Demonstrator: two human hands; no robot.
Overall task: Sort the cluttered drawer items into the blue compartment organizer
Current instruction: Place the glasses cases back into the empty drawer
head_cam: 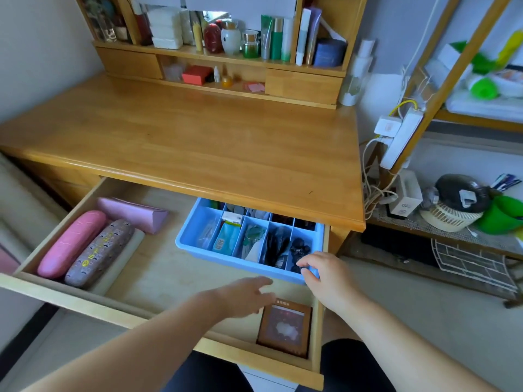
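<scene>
Right hand (325, 274): I see its fingers curled over the near right corner of the blue organizer (198, 246), gripping the rim. Left hand (244, 297): fingers straight and relaxed, holding nothing, hovering over the drawer (158, 267) floor just in front of the organizer's near wall. Brown box (285, 328) lies beside that hand, in the drawer's near right corner. Organizer sits at the drawer's right, its back under the desk (198, 142) edge; compartments hold dark items and packets. Far left: pink case (70, 243), patterned case (100, 253), pink pouch (133, 213).
</scene>
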